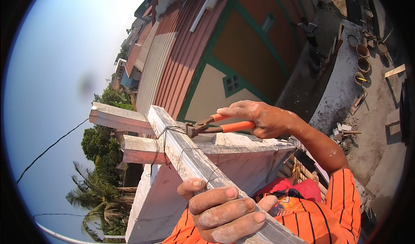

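My right hand (261, 118) is closed round the orange-sleeved handles of a pair of pincers (237, 126). The rusty jaws sit at the edge of a long grey-white beam (175, 142), by a tie wire (166, 131) looped around it. Whether the jaws bite the wire cannot be made out. Lower on the same beam, my left hand (227, 211) wraps its dusty fingers over it. The beam lies across two whitish wooden battens (140, 149), whose ends stick out on the left. Thin wire strands hang at the crossing and farther down the beam.
A pale concrete wall or beam (149, 201) runs below the battens. Beyond is a building with green trim and a red corrugated roof (186, 67). Far below at right, several buckets (363, 64) and planks (395, 70) lie on the ground. A person (309, 28) stands down there.
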### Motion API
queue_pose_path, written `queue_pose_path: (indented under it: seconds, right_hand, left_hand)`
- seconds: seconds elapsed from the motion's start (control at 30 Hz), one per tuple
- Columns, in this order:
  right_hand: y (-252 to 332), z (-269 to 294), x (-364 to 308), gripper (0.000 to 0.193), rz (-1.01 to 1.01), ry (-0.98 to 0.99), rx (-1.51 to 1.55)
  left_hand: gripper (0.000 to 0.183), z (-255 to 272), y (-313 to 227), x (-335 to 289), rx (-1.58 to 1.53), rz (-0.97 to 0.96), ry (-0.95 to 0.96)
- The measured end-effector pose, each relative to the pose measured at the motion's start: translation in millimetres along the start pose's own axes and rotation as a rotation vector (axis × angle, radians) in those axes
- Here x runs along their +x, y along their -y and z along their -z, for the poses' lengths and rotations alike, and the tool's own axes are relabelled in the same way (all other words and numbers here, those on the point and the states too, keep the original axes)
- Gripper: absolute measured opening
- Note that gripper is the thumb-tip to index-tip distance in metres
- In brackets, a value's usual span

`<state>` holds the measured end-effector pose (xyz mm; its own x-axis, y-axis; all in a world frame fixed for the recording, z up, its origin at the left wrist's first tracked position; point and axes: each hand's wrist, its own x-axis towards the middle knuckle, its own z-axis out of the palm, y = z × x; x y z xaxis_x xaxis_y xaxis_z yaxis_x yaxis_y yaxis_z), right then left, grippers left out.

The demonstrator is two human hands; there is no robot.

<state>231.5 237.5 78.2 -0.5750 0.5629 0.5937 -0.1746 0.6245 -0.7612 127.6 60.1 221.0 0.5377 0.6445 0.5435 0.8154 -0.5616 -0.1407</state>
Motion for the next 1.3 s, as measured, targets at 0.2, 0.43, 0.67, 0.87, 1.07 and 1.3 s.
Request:
queue_pose_path:
  seconds: [0.2,0.43,0.67,0.87,1.07,1.3]
  right_hand:
    - [1,17,3,0.077,-0.073,0.139,0.047]
    - [4,34,9,0.079,-0.034,0.194,0.032]
    - [39,81,43,0.078,-0.049,0.247,-0.416]
    - [61,94,60,0.063,-0.101,0.359,-0.716]
    - [50,75,53,0.050,-0.248,0.362,-0.795]
    - [13,9,-8,0.029,-0.206,0.155,-0.603]
  left_hand:
    - [0.060,1,-14,0,-0.016,0.169,0.009]
    - [0.060,-3,-9,-9,-0.030,0.106,-0.033]
    - [0.059,-7,-8,-11,-0.061,0.128,-0.057]
    - [0.059,-6,-12,-10,-0.071,0.129,-0.057]
    - [0.059,-8,-15,-12,-0.074,0.136,-0.066]
    - [0.058,-8,-14,-10,-0.089,0.144,-0.083]
